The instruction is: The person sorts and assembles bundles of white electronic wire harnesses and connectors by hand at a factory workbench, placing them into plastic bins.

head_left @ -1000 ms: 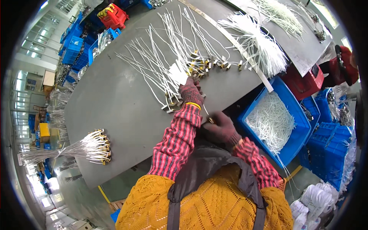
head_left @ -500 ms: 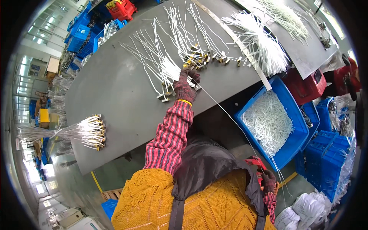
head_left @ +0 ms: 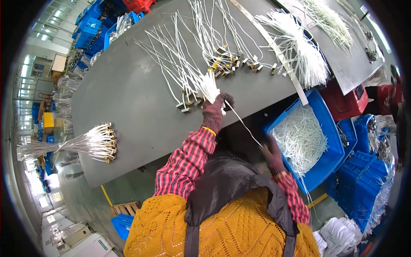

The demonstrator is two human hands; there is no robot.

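My left hand (head_left: 217, 112), in a dark knitted glove, is closed round a bundle of white cables (head_left: 209, 88) at the table's near edge. The cables fan away from it across the grey table, with small metal-and-yellow connectors (head_left: 186, 102) beside the bundle. A single thin white cable (head_left: 243, 123) runs from my left hand down to my right hand (head_left: 274, 157). That hand, also gloved, pinches the cable near its end, just left of a blue bin. The fingertips there are slightly blurred.
Cut white pieces fill the blue bin (head_left: 336, 160) on the right. More loose cables with connectors (head_left: 227, 62) lie farther back, past them a metal strip (head_left: 278, 60) and a thick cable bundle (head_left: 299, 51). A tied bundle (head_left: 92, 142) rests at the table's left end.
My right hand has come up and left from beside my body, along the cable. My left hand has drawn the bundle slightly toward me and to the right.
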